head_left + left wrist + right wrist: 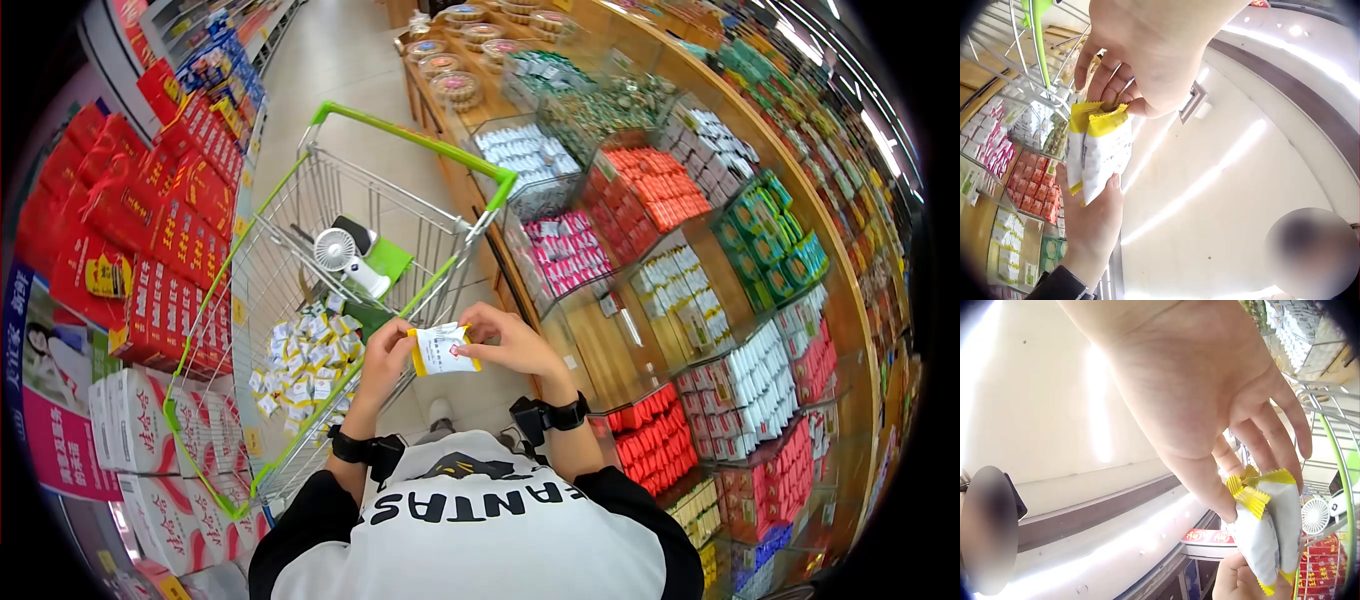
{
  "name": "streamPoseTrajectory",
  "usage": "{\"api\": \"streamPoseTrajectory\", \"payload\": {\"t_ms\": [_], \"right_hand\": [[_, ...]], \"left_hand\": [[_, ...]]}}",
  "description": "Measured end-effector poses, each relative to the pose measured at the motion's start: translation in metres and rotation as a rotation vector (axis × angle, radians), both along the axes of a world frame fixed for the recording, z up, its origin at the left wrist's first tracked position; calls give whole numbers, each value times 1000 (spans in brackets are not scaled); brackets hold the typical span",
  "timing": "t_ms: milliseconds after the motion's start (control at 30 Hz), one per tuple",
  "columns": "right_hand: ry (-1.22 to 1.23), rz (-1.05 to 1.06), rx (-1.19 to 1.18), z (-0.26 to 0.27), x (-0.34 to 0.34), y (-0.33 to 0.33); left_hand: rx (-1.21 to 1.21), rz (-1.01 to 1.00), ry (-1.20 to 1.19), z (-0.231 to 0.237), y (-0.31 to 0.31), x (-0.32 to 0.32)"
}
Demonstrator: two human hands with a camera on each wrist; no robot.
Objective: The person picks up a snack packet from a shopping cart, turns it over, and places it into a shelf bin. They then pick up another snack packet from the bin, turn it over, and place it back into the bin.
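Note:
Two small snack packets (445, 350), white with yellow crimped ends, are held one against the other in front of the chest. My left hand (387, 362) pinches their ends between thumb and fingers on one side. On the other side my right hand (512, 345) grips the opposite ends, its thumb lying on the printed face. The left wrist view shows the pair of packets (1107, 150) overlapping lengthwise between both hands. Beside the hands, the shopping cart (410, 135) carries a heap of similar white-and-yellow packets (310, 360).
A white handheld fan (345, 255) and a green item (395, 262) lie in the cart. On the right, wooden shelving has clear bins of red packets (660, 185) and white-and-yellow packets (680, 285). Red boxes (165, 310) and white cartons (145, 420) are stacked at left.

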State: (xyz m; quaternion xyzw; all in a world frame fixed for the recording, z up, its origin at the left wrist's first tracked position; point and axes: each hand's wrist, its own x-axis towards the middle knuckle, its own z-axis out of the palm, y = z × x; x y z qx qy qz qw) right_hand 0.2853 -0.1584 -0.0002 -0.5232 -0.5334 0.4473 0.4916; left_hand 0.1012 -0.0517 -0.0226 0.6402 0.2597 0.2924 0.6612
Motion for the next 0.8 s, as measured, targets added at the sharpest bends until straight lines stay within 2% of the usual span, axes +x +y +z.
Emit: {"api": "streamPoseTrajectory", "payload": {"t_ms": [533, 600, 800], "right_hand": [[-44, 232, -24, -8, -79, 110], [-49, 259, -36, -9, -89, 123], [-104, 386, -45, -7, -119, 158]], "left_hand": [[47, 279, -11, -9, 65, -92], [130, 329, 70, -10, 73, -103], [171, 473, 96, -14, 84, -137]]}}
